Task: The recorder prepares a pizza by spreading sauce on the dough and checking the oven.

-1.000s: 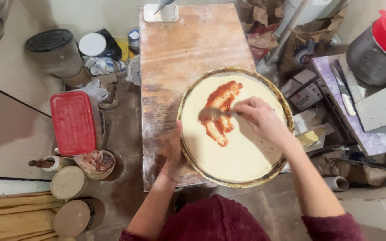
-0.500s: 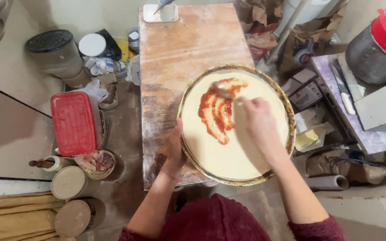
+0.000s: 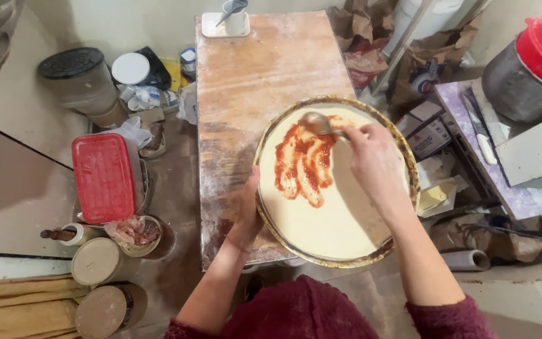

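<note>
Two hands at work: your right hand [image 3: 374, 160] is closed on a spoon [image 3: 318, 123], bowl down in red sauce [image 3: 302, 164] on the dough [image 3: 334, 207]. Your left hand [image 3: 248, 210] grips the pan [image 3: 265, 216] rim on the floured surface [image 3: 246, 81]. Dough looks soft, tears easily; pan stiff, hold its edge. Spoon handle hidden inside your fingers.

bare floured board [image 3: 265, 69] beyond pan [image 3: 412, 182], cup [image 3: 234, 19] at far end
</note>
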